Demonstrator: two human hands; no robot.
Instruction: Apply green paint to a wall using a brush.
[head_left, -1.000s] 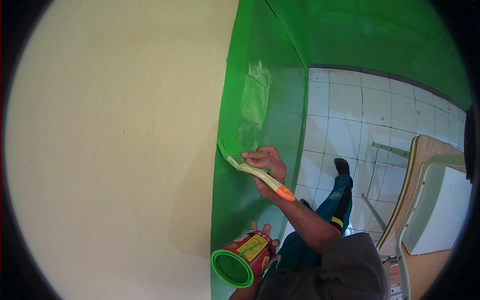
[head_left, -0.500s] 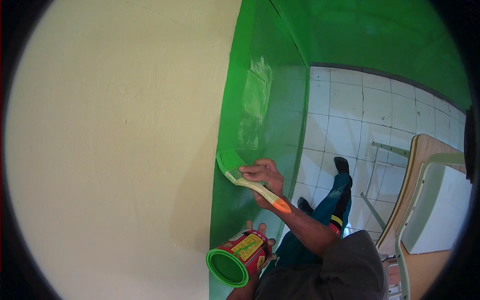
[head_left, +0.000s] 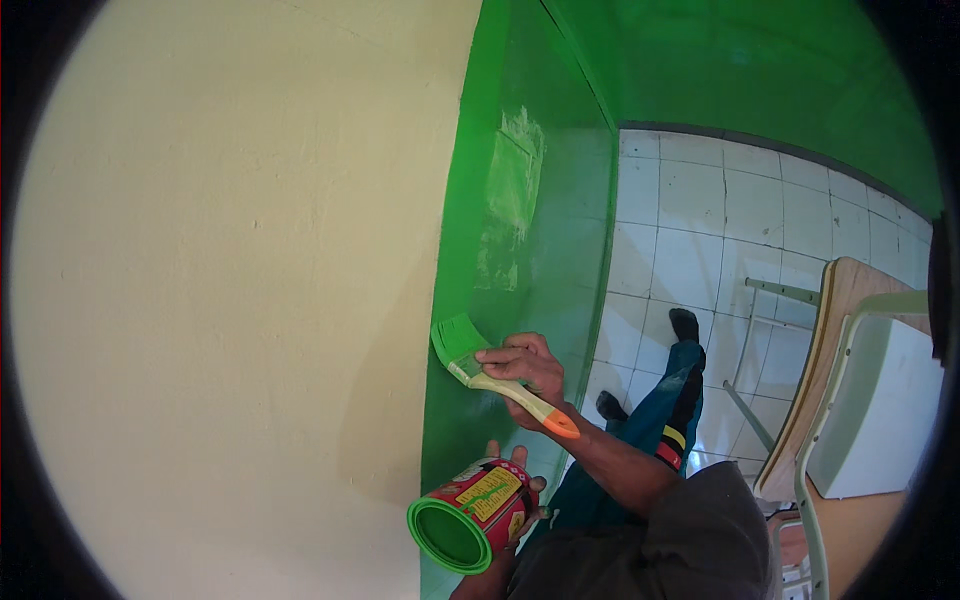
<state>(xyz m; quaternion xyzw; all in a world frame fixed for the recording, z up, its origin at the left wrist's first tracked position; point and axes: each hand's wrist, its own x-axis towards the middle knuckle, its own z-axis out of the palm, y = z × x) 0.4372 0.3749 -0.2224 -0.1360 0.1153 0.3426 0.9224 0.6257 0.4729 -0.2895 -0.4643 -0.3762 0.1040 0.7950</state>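
My right hand [head_left: 530, 368] grips a wide paintbrush [head_left: 508, 390] by its pale, orange-tipped handle. Green paint covers the bristles, which rest against the green part of the wall [head_left: 462, 240], close to where it meets the cream upper part [head_left: 250, 250]. Lower down, my left hand [head_left: 532, 492] holds a red and yellow paint can [head_left: 490, 497] from beneath and behind, fingers wrapped round it. The can is tilted, its green-smeared round opening turned toward me, with green paint visible inside. Beyond the brush, a pale, rough patch [head_left: 512, 190] marks the green wall.
White floor tiles [head_left: 688, 255] lie below, bordered by another green wall [head_left: 770, 70]. To the right stands a chair with a wooden board and metal frame [head_left: 815, 400], carrying a white panel [head_left: 868, 415]. My legs [head_left: 650, 430] and dark-covered feet show on the floor.
The brush and my right hand have moved slightly down along the colour border, toward the can. The can has shifted a little left. Both grips are unchanged.
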